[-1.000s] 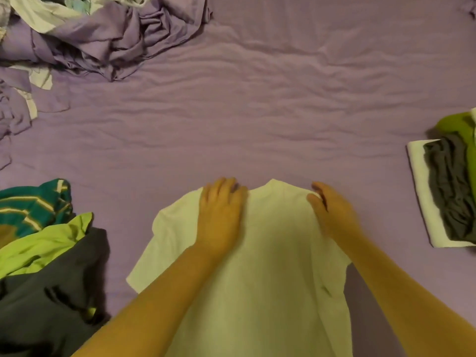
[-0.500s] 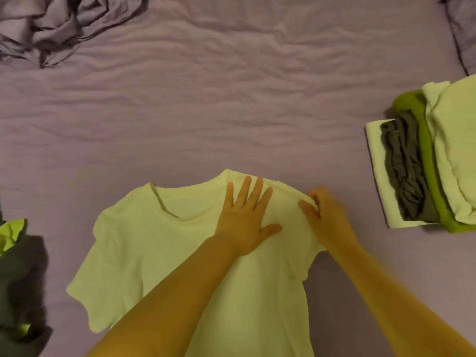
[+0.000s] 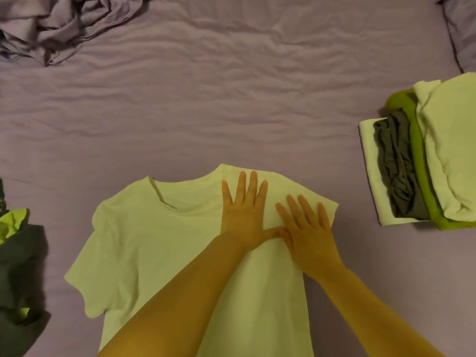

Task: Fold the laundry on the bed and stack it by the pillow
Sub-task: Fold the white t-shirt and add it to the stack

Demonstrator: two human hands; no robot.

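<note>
A wrinkled purple bed (image 3: 231, 99) fills the view, with a crumpled purple sheet (image 3: 56, 24) bunched at its far left corner. Far left of the hands lies an unfolded heap of dark and lime clothes (image 3: 18, 269). The white T-shirt (image 3: 144, 248) is spread flat in the near centre, its right sleeve folded inward. The left hand (image 3: 244, 215) lies on that fold, grip spread, fingers flat, pinching nothing. Just right of it, thumbs touching, the right hand (image 3: 307, 228) presses flat too, fingers splayed. Well to their right sits the folded stack (image 3: 422, 161), near a pillow (image 3: 461, 29) at the far right corner.
</note>
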